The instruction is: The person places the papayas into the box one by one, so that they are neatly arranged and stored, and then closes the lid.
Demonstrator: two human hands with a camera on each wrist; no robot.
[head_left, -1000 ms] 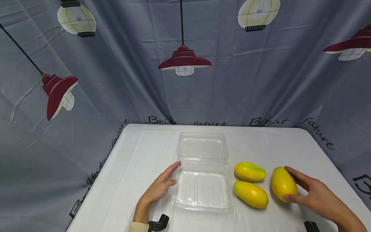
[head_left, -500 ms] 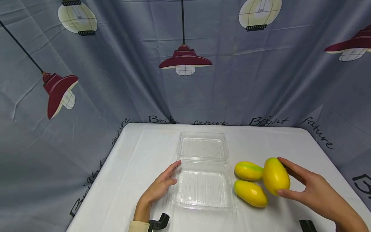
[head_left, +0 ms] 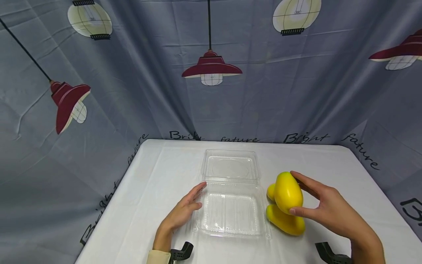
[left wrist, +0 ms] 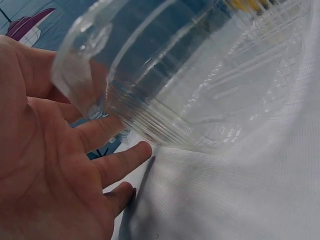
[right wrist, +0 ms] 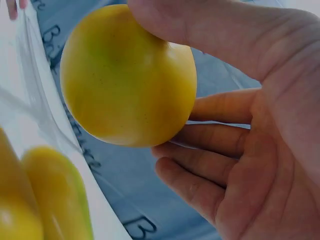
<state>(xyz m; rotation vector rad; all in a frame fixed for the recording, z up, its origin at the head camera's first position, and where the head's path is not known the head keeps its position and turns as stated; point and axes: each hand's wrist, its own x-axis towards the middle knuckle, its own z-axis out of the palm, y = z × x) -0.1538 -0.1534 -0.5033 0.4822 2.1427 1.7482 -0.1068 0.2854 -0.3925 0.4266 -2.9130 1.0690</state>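
My right hand (head_left: 333, 209) holds a yellow mango (head_left: 288, 192) between thumb and fingers, raised above two more. Of those two, the front mango (head_left: 290, 224) is partly covered and the back mango (head_left: 271, 191) mostly hidden in the head view. In the right wrist view the held mango (right wrist: 125, 85) shows its rounded end. A hinged clear plastic container (head_left: 230, 216) lies with its lid unfolded, just left of the mangoes. My left hand (head_left: 180, 213) is at its left side, fingers extended; in the left wrist view the fingers (left wrist: 127, 162) lie along the container's wall (left wrist: 150, 120).
The container's lid (head_left: 230, 167) lies flat toward the back of the white-covered table (head_left: 165, 172). A grey curtain (head_left: 250, 99) printed with lamps and lettering hangs behind and beside the table. A black wrist mount (head_left: 182, 253) sits on each wrist.
My right hand has lifted the mango off the table and carried it left, over the other two mangoes. The left hand stays at the container's side.
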